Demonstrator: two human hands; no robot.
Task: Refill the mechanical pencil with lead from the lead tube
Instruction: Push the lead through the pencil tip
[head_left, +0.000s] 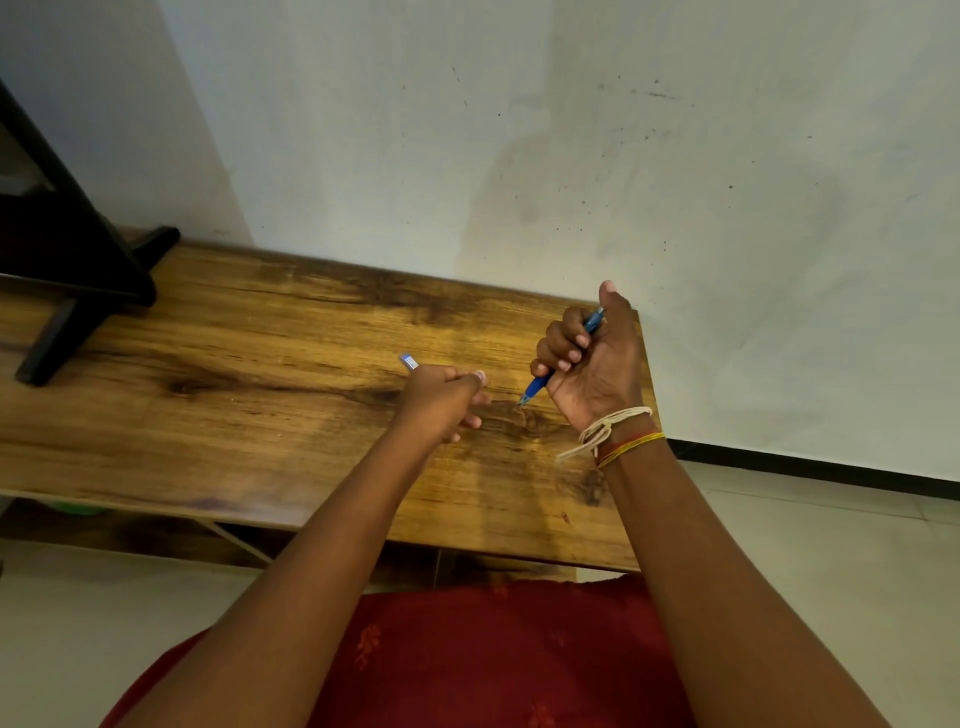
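Note:
My right hand (589, 358) is fisted around a blue mechanical pencil (537, 386), thumb raised near its top end. The pencil slants with its tip pointing down, at or just above the wooden table (260, 364). My left hand (441, 400) is closed on a small lead tube (408, 361), whose pale blue end sticks out past the knuckles to the upper left. The two hands are a short gap apart above the right part of the table. Most of the tube is hidden inside the fingers.
A black stand (78, 291) with splayed feet occupies the table's far left corner. A white wall (571, 156) runs right behind the table. The table's right edge lies just past my right wrist, with pale floor tiles (831, 545) beyond.

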